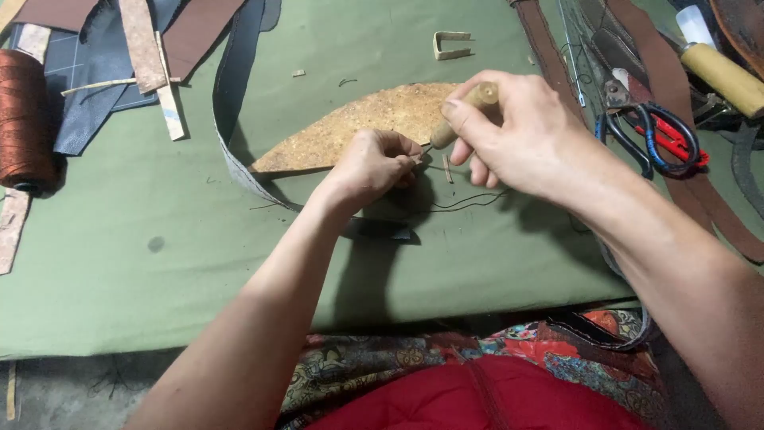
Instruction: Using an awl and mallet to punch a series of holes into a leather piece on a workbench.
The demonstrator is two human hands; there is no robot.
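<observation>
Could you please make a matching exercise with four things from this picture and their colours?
Things:
1. thread spool
2. table cloth
3. tool handle in the right hand
4. scissors

Colours:
A. green
B. black and red
C. copper brown
D. pale wood

Pairs: 1-C, 2-A, 3-D, 4-B

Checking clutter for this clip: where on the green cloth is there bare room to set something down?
Bare green cloth lies left of the left hand, between the copper thread spool and the near edge. A smaller patch sits by the curved cork piece. The right side is crowded with black-handled scissors and brown leather straps.
</observation>
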